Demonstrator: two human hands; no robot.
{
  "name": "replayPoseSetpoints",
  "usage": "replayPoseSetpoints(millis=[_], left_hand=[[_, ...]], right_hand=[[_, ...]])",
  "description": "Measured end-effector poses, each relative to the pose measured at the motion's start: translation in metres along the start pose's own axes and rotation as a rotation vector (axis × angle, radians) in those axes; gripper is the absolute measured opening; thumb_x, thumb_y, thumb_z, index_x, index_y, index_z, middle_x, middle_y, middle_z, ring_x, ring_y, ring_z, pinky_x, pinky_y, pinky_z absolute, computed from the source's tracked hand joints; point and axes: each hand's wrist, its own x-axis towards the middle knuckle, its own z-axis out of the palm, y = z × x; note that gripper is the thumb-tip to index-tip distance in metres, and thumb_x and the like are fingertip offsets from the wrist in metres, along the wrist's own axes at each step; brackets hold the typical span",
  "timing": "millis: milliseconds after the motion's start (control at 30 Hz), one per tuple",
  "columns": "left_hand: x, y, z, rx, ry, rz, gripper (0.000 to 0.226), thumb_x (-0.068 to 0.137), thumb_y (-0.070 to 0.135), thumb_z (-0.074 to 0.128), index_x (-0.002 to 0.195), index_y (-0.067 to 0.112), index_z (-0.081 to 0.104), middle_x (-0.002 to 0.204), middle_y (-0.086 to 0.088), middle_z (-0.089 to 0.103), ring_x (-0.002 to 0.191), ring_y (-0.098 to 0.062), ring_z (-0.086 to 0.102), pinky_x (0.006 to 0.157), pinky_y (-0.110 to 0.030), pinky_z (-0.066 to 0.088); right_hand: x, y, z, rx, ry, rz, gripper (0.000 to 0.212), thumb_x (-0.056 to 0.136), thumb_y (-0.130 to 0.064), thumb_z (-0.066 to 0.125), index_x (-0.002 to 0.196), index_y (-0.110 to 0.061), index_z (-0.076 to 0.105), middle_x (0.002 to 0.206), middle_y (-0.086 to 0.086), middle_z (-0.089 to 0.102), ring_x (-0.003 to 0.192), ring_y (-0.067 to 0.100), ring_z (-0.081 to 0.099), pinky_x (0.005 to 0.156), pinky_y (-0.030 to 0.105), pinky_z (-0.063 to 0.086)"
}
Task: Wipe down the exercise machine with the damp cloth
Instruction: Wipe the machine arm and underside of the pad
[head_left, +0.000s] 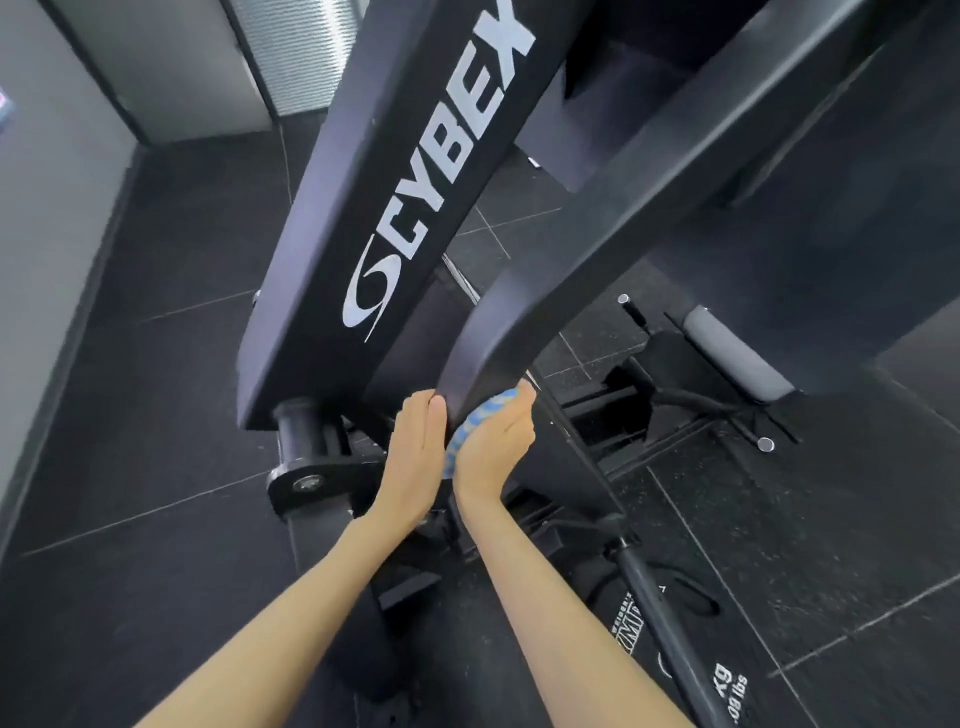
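Note:
A black exercise machine fills the view, with a wide beam marked CYBEX (363, 218) and a curved black arm (524, 317) sloping down beside it. At the lower end of that arm, my right hand (493, 441) presses a blue and white cloth (467, 428) against its underside, fingers stretched along the cloth. My left hand (415, 452) lies flat with straight fingers against the left face of the same arm, right beside the cloth. Most of the cloth is hidden between my right palm and the arm.
A black pivot cylinder and bolted bracket (306, 457) sit left of my hands. A grey padded roller (732, 353) and chrome-tipped pegs (764, 444) stand on the right. A thin black bar (670, 639) runs over a weight plate at the lower right. Dark tiled floor (171, 415) spreads around; a grey wall (47, 234) is on the left.

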Motion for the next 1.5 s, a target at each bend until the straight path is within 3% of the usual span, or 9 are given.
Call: replayPoseSetpoints(millis=[133, 267, 433, 533, 667, 800, 1000, 1300, 1500], left_hand=[[-0.008, -0.020, 0.016, -0.130, 0.110, -0.099, 0.028, 0.077, 0.052, 0.037, 0.056, 0.034, 0.034, 0.062, 0.011, 0.032, 0.066, -0.015, 0.030, 0.069, -0.042, 0.033], [-0.003, -0.045, 0.025, -0.217, 0.190, -0.091, 0.039, 0.079, 0.054, 0.035, 0.063, 0.019, 0.030, 0.065, -0.003, 0.034, 0.068, -0.023, 0.029, 0.064, -0.042, 0.034], [0.000, -0.069, 0.037, -0.302, 0.269, 0.006, 0.049, 0.080, 0.061, 0.035, 0.069, 0.014, 0.044, 0.071, -0.006, 0.045, 0.071, -0.021, 0.041, 0.075, -0.043, 0.043], [0.008, -0.070, 0.039, -0.277, 0.301, 0.044, 0.057, 0.086, 0.058, 0.030, 0.097, 0.013, 0.064, 0.098, -0.004, 0.067, 0.099, -0.018, 0.060, 0.100, -0.043, 0.042], [0.008, -0.074, 0.047, -0.199, 0.447, 0.178, 0.041, 0.100, 0.034, 0.025, 0.064, 0.017, 0.034, 0.061, 0.003, 0.043, 0.067, -0.017, 0.040, 0.083, -0.039, 0.035], [0.002, -0.076, 0.051, -0.154, 0.480, 0.269, 0.047, 0.104, 0.034, 0.015, 0.094, 0.013, 0.055, 0.086, 0.001, 0.053, 0.095, -0.021, 0.040, 0.093, -0.035, 0.028], [-0.002, -0.090, 0.053, -0.076, 0.481, 0.396, 0.051, 0.099, 0.054, 0.012, 0.082, 0.027, 0.052, 0.074, 0.008, 0.041, 0.101, -0.019, 0.037, 0.094, -0.030, 0.025], [0.018, -0.106, 0.047, 0.027, 0.466, 0.429, 0.085, 0.077, 0.080, 0.039, 0.125, 0.011, 0.054, 0.118, -0.001, 0.055, 0.107, -0.020, 0.049, 0.090, -0.028, 0.036], [0.035, -0.107, 0.038, 0.103, 0.525, 0.474, 0.095, 0.068, 0.087, 0.038, 0.104, 0.003, 0.063, 0.100, -0.008, 0.063, 0.095, -0.022, 0.057, 0.082, -0.032, 0.045]], right_hand=[[0.008, 0.039, -0.006, -0.047, -0.113, -0.070, 0.035, 0.102, -0.026, 0.024, 0.077, -0.032, 0.047, 0.071, -0.008, 0.054, 0.067, 0.003, 0.054, 0.068, 0.017, 0.042], [0.012, 0.069, -0.007, -0.036, -0.156, -0.191, 0.031, 0.098, -0.034, 0.022, 0.083, -0.018, 0.044, 0.066, -0.008, 0.046, 0.065, 0.010, 0.046, 0.069, 0.028, 0.045], [0.024, 0.104, -0.008, -0.035, -0.192, -0.482, 0.043, 0.091, -0.043, 0.017, 0.095, -0.012, 0.046, 0.075, -0.006, 0.049, 0.071, 0.014, 0.049, 0.070, 0.033, 0.045], [0.029, 0.115, -0.011, -0.042, -0.234, -0.596, 0.057, 0.092, -0.043, 0.015, 0.110, -0.002, 0.050, 0.088, 0.004, 0.059, 0.081, 0.018, 0.057, 0.072, 0.027, 0.044], [0.042, 0.124, -0.013, -0.057, -0.292, -0.707, 0.042, 0.102, -0.031, 0.023, 0.114, -0.001, 0.050, 0.099, 0.010, 0.063, 0.090, 0.024, 0.058, 0.070, 0.025, 0.039], [0.061, 0.124, -0.023, -0.060, -0.390, -0.848, 0.031, 0.104, -0.021, 0.028, 0.110, -0.001, 0.052, 0.093, 0.004, 0.057, 0.085, 0.017, 0.050, 0.066, 0.020, 0.030], [0.098, 0.120, -0.033, -0.019, -0.477, -0.987, 0.022, 0.103, -0.015, 0.029, 0.111, -0.009, 0.049, 0.098, -0.004, 0.053, 0.082, -0.001, 0.047, 0.071, 0.000, 0.034], [0.134, 0.102, -0.031, -0.158, -0.586, -1.424, 0.022, 0.098, -0.011, 0.039, 0.113, 0.005, 0.041, 0.087, 0.008, 0.050, 0.067, -0.005, 0.049, 0.064, 0.014, 0.044], [0.172, 0.130, 0.014, -0.875, -0.170, -2.003, 0.038, 0.088, -0.022, 0.043, 0.108, 0.003, 0.063, 0.110, 0.018, 0.062, 0.107, 0.023, 0.041, 0.094, 0.046, 0.044]])
